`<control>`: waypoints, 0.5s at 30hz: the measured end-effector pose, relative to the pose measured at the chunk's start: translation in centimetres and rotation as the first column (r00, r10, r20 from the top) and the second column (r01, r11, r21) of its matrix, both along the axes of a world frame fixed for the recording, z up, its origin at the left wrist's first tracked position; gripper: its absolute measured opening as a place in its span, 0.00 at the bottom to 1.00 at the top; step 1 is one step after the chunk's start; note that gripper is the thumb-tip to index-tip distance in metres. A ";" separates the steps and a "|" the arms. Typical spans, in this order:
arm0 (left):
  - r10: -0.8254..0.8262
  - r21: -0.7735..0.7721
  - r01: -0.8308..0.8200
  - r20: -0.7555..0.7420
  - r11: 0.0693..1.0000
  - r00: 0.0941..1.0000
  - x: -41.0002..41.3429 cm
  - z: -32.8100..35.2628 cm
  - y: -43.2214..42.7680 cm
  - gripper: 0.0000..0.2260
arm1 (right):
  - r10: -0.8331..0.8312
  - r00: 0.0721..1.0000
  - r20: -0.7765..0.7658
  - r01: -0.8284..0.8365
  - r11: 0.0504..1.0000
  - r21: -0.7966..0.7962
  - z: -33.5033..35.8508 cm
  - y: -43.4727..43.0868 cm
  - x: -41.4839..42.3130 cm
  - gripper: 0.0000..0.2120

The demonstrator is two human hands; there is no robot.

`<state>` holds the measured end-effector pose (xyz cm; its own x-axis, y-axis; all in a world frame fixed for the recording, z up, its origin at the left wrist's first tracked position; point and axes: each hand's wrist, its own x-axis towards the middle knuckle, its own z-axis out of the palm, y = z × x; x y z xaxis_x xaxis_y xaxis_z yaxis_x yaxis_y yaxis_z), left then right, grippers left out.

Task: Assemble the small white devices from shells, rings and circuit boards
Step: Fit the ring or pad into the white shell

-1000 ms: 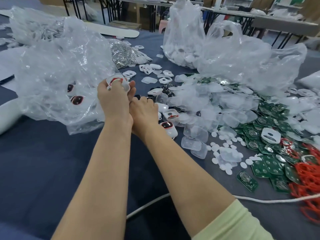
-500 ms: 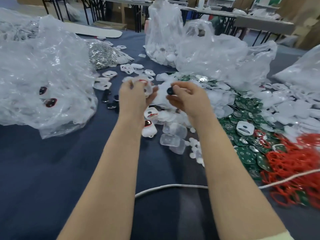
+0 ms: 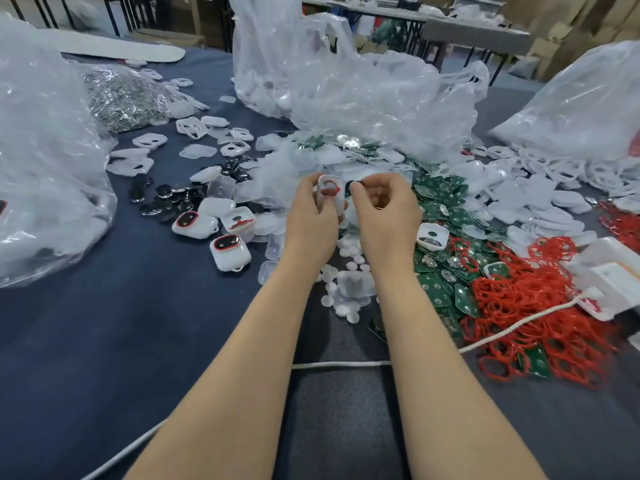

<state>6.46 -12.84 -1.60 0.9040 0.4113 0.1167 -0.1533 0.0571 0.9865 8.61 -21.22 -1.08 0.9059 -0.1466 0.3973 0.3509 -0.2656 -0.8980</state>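
Single view, head-worn, wide-angle. Faces forward and down along both forearms [image 3: 249, 368] onto the table [image 3: 104, 341]. Left hand [image 3: 311, 220] and right hand [image 3: 386, 220] lie near frame centre, close to lens. Bags [image 3: 381, 98] and benches [image 3: 474, 27] fill the top edge.

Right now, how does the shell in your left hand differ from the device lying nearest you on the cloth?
The shell is held upright in the left hand; the device lies on the cloth, untouched. The shell's window is open, with red showing in it; the device's window holds a dark insert rimmed in red. Both are white with rounded corners.
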 end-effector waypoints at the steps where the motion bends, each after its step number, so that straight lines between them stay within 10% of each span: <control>1: -0.010 0.027 0.010 0.009 1.000 1.000 0.0 -0.1 -0.1 0.08 | -0.005 1.000 0.028 0.006 0.999 -0.041 0.0 0.3 -0.2 0.04; 15: -0.036 0.089 0.029 0.079 0.996 0.996 -0.4 -0.3 -0.6 0.08 | 0.036 0.998 0.052 -0.036 0.999 -0.006 0.2 0.6 -0.8 0.06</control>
